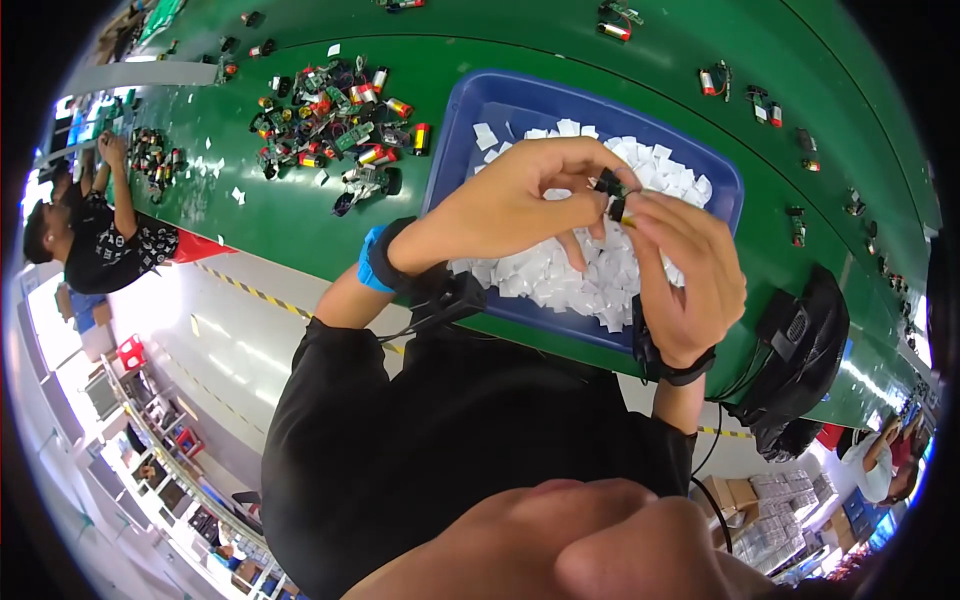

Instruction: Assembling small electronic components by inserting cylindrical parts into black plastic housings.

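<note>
Above a blue plastic tray point(462, 110) my two hands meet around a small dark electronic assembly point(616, 196) with a bit of yellow on it. My left hand point(520, 195) pinches it between thumb and index finger. From the other side my right hand point(690, 265) grips its lower end with the fingertips; the fingers hide much of it. White paper-like squares point(560, 285) lie loosely heaped in the tray under my hands. To the left, a pile of circuit boards with red and yellow battery cells point(335, 125) rests on the green work surface.
More battery-and-board assemblies point(714, 80) lie spaced along the far green strip point(660, 55). A black bag point(815, 340) sits right of the tray. At the far left a co-worker point(100, 235) works beside another parts pile point(158, 160); people point(880, 465) are at the far right.
</note>
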A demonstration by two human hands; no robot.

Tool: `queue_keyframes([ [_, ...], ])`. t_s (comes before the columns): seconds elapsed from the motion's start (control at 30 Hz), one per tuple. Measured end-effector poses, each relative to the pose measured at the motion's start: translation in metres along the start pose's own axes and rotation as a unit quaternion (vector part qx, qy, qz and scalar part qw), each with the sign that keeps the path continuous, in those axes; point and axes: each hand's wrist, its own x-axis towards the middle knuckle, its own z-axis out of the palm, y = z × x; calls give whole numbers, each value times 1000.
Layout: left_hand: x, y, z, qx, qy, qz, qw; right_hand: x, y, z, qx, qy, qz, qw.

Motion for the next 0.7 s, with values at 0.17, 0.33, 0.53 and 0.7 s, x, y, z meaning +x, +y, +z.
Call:
queue_keyframes([
  [0.17,-6,1,7,34,26,3,999,-3,4,3,16,19,25,999],
  [0.33,-9,-1,9,23,31,11,999,-2,5,0,6,11,27,1000],
  [0.53,-11,-2,13,165,72,60,982,-8,6,5,72,40,123,989],
  [0.7,-11,-3,14,161,75,76,981,-9,6,4,136,61,153,977],
])
